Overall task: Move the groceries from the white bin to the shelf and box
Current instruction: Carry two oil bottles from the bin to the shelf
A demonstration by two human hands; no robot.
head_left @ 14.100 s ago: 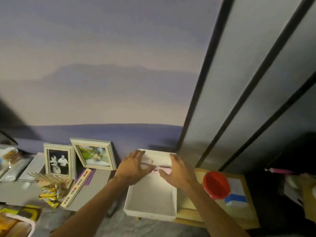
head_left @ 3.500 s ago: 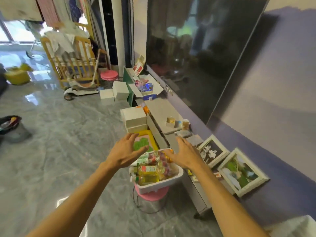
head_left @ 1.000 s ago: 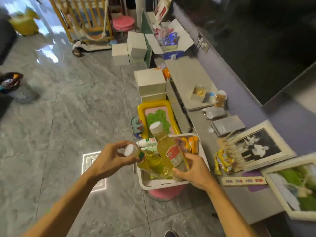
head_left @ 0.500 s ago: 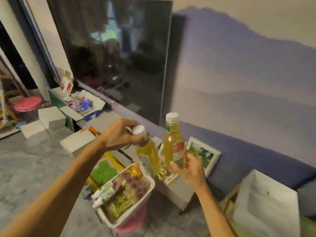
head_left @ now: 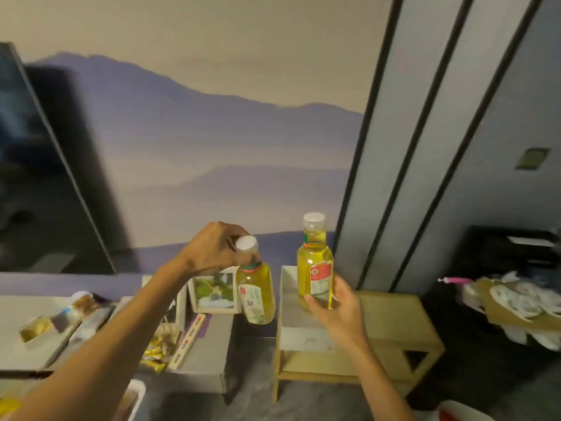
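White bin: only a corner in view, bottom left, under my left forearm.
Left hand: my fingers are curled round the top of the left bottle, by its white cap. The bottle hangs slightly tilted in front of a photo frame.
Right hand: my fingers are wrapped round the base of the right bottle, which is upright over the white box.
Wooden shelf: the box sits on its left end.

Bottles, two, yellow liquid: a second ago we held them just above the white bin. Now the left bottle hangs by its cap from our left hand. The right bottle stands upright in our right hand, before the white box.
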